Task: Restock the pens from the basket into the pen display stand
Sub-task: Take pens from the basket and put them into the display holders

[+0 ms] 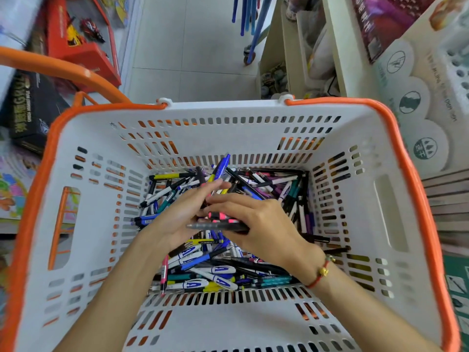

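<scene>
A white basket (228, 323) with an orange rim fills the view, and a heap of loose pens (218, 275) covers its bottom. Both my hands are down inside it, over the heap. My right hand (256, 224) grips a small bunch of pens (218, 221), pink-and-black and dark ones, lying crosswise. My left hand (182, 212) holds several upright pens, among them a blue-and-yellow pen (219, 168) that sticks up past the fingers. The two hands touch at the fingertips. A white holed pen display stand (456, 69) shows at the right edge.
Orange basket handle (63, 72) arcs up at the upper left. Boxed toys (76, 39) and books crowd the left side. Shelving (304, 47) and round-labelled packs (416, 97) stand on the right. Tiled floor (193, 47) lies beyond the basket.
</scene>
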The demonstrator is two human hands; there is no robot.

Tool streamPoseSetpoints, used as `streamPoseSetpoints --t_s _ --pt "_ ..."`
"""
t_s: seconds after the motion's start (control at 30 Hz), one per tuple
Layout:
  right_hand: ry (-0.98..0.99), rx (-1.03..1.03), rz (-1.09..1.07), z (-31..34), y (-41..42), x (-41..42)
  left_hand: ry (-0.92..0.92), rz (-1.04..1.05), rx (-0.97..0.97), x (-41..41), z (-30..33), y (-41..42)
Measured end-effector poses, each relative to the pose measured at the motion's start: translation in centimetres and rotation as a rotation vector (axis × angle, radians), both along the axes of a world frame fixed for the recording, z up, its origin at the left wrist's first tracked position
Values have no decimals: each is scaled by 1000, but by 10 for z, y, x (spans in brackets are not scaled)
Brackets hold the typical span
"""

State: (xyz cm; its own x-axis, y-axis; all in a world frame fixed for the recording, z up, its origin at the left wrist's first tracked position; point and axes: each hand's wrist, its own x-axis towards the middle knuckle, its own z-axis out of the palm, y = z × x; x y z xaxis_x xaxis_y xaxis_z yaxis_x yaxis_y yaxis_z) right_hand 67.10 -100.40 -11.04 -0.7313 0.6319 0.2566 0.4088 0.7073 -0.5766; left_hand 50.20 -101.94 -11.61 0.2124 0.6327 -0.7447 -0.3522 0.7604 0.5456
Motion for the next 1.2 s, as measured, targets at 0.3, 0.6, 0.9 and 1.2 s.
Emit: streamPoseSetpoints --t_s 0.3,0.6,0.9,1.2 --pt "331 -918 -731 19 23 2 249 -224 141 6 4 0" --pt "65 -1254 -618 21 32 11 188 -520 216 7 14 -6" --pt "95 -1256 -555 19 32 13 89 -388 141 4 16 -7" --pt "99 -1239 -647 18 38 20 -105 -322 67 -3 15 -5"
